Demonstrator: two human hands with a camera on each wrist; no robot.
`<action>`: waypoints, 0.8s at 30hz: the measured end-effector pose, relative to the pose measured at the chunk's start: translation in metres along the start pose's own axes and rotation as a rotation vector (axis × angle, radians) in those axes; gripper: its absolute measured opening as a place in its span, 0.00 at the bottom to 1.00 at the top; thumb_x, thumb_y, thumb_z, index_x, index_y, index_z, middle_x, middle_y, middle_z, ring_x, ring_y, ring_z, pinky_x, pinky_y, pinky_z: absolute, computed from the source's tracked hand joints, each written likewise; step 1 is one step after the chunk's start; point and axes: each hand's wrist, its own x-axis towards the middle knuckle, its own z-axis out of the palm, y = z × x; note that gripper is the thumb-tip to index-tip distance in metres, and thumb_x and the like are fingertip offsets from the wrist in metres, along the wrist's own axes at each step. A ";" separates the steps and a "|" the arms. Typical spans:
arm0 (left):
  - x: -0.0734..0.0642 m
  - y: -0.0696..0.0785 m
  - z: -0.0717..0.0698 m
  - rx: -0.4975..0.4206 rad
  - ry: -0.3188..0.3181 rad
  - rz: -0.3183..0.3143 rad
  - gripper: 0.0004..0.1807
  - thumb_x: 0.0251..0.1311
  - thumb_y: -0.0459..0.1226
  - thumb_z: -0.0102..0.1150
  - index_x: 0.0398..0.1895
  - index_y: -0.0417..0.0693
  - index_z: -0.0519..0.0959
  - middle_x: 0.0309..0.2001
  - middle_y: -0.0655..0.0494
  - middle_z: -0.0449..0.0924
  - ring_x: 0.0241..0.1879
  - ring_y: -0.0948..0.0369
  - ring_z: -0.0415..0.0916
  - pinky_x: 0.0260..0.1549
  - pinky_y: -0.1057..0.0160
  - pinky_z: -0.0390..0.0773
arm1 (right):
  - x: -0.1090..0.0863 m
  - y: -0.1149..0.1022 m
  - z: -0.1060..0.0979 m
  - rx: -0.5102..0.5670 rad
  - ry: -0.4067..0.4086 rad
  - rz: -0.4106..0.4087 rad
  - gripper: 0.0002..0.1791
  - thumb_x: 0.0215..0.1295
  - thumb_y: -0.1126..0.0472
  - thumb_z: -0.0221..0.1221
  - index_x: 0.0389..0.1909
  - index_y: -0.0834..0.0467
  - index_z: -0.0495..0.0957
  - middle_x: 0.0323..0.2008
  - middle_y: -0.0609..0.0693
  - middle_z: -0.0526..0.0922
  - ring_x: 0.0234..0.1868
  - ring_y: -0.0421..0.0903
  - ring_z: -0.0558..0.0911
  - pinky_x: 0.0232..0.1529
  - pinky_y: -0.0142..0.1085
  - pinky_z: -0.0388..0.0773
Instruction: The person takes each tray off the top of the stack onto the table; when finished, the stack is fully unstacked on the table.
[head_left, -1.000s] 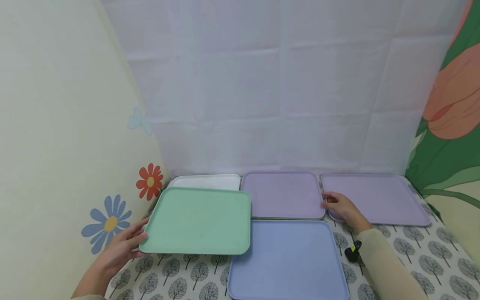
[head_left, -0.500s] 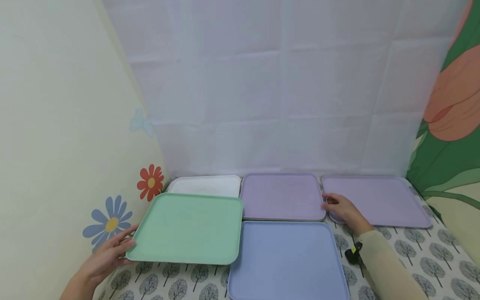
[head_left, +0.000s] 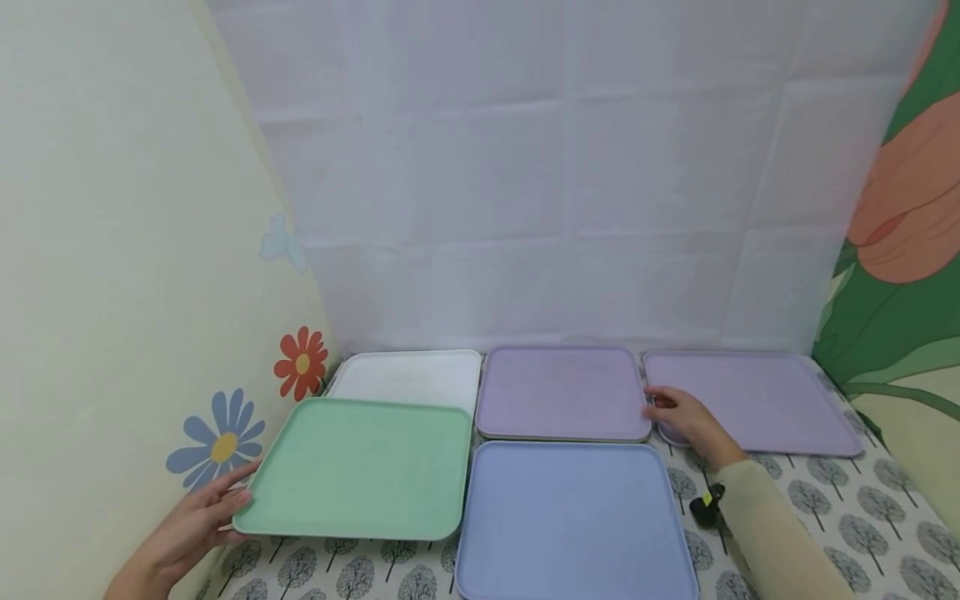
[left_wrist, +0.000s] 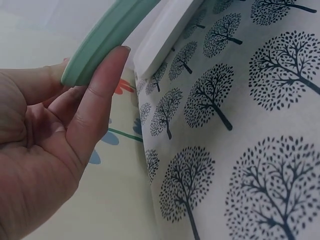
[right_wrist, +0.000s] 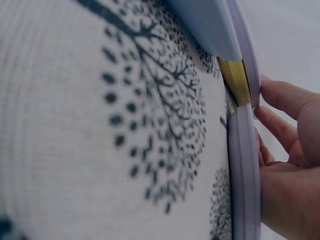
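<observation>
My left hand (head_left: 187, 525) grips a green tray (head_left: 360, 471) by its near left corner, with the thumb and fingers on opposite faces in the left wrist view. The tray hangs above the tablecloth and overlaps the near part of a white tray (head_left: 412, 375). At the middle purple tray (head_left: 562, 393), my right hand (head_left: 690, 421) touches the right edge with its fingertips. A yellow tray edge (right_wrist: 236, 77) shows beneath that purple tray in the right wrist view. Some right-hand fingers are partly hidden behind another tray.
A blue tray (head_left: 573, 517) lies in front of the middle purple one. Further right is a second purple tray (head_left: 750, 400), close behind my right hand. A small black object (head_left: 705, 507) shows at the right wrist. Walls stand left, behind and right.
My left hand has drawn the green tray left and toward me, uncovering more of the white tray and the near left corner of the blue one. The right hand stays in place.
</observation>
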 end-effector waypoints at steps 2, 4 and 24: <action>-0.001 -0.001 -0.001 -0.004 0.002 -0.011 0.27 0.81 0.37 0.38 0.53 0.91 0.74 0.48 0.65 0.83 0.45 0.58 0.85 0.45 0.54 0.86 | 0.000 0.001 0.000 -0.001 -0.002 -0.005 0.35 0.70 0.55 0.63 0.71 0.67 0.65 0.67 0.71 0.68 0.68 0.67 0.67 0.70 0.60 0.62; -0.002 -0.002 -0.002 0.000 0.008 -0.024 0.26 0.81 0.37 0.39 0.52 0.91 0.75 0.48 0.65 0.83 0.45 0.58 0.85 0.44 0.55 0.86 | 0.000 0.001 -0.001 0.001 -0.004 -0.007 0.35 0.70 0.54 0.63 0.71 0.67 0.65 0.67 0.71 0.68 0.68 0.67 0.67 0.70 0.60 0.62; -0.017 -0.008 -0.013 -0.045 -0.109 -0.044 0.29 0.82 0.36 0.33 0.56 0.91 0.74 0.52 0.66 0.84 0.49 0.60 0.84 0.50 0.53 0.84 | -0.001 0.000 -0.001 0.010 -0.011 -0.004 0.34 0.71 0.54 0.62 0.72 0.66 0.65 0.67 0.71 0.67 0.69 0.67 0.66 0.70 0.61 0.61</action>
